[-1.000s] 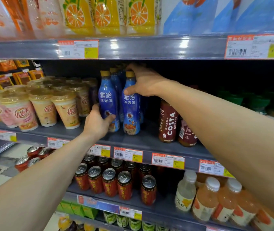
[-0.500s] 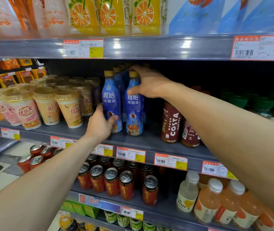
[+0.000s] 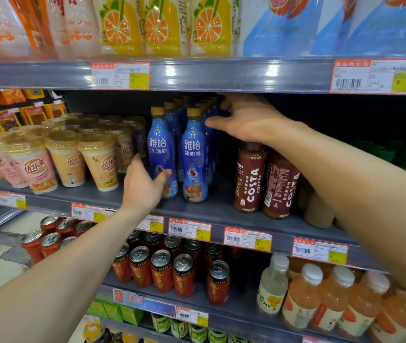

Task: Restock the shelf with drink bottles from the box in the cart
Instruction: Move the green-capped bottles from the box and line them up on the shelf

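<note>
Left fingers (image 3: 139, 169): curled round the left side of the front left bottle (image 3: 160, 149), low down; thumb laid across its label.
Left hand (image 3: 145, 186): clamped on that bottle, base resting on the shelf.
Right fingers (image 3: 226, 102): reaching over the caps of the rear bottles; thumb held wide apart, pointing at the front right bottle (image 3: 194, 154); tips lost in shadow, so grip or no grip cannot be told.
Right hand (image 3: 249, 120): high under the upper shelf edge, above the coffee bottles (image 3: 250, 179).
Blue bottles (image 3: 178, 129): two files running back on the middle shelf (image 3: 221, 209), upright, gold caps; two at the front, number behind not countable.
Coffee bottles: two, brown, just right of the blue files.
Cups (image 3: 100, 162): four in the front line, more behind, left of the blue files.
Cans (image 3: 161, 273): red, one shelf down; five in the nearest line below the blue files.
Price tags (image 3: 189, 229): six on the middle shelf edge, two on the edge above.
</note>
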